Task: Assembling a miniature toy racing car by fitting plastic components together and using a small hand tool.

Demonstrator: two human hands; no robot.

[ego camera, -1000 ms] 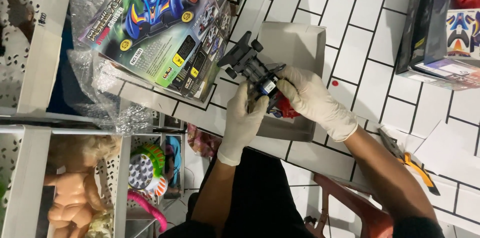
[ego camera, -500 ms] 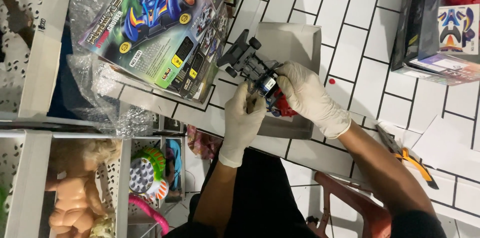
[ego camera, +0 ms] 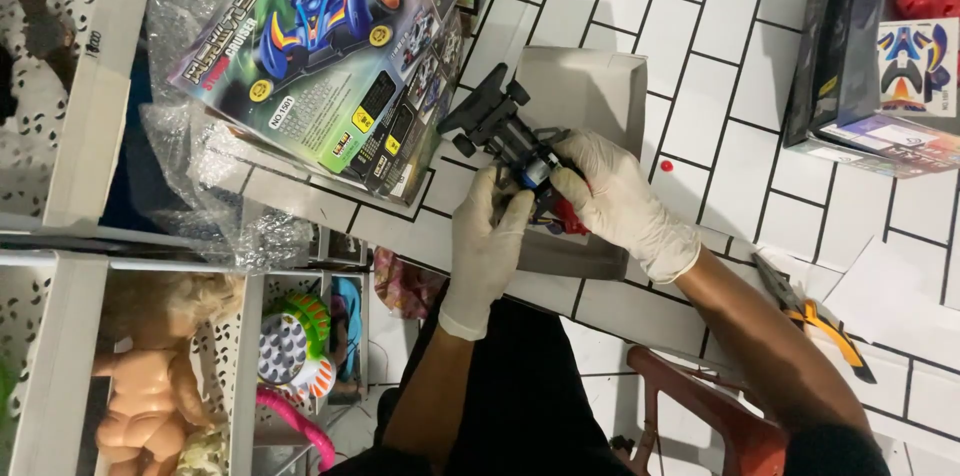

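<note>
Head view: white-gloved left hand [ego camera: 487, 246] and white-gloved right hand [ego camera: 618, 198], fingers clamped on small black toy car chassis [ego camera: 510, 141], steadying it over grey cardboard tray [ego camera: 590, 86]; colourful car-kit box [ego camera: 340, 46] beside.

Gloves: your left hand [ego camera: 487, 248] and right hand [ego camera: 618, 201] wear thin white rubber — matt.
Toy car [ego camera: 515, 151]: hard black plastic.
Box [ego camera: 340, 46], left of car: glossy card.
Table [ego camera: 740, 166]: smooth white tiles — shiny.
</note>
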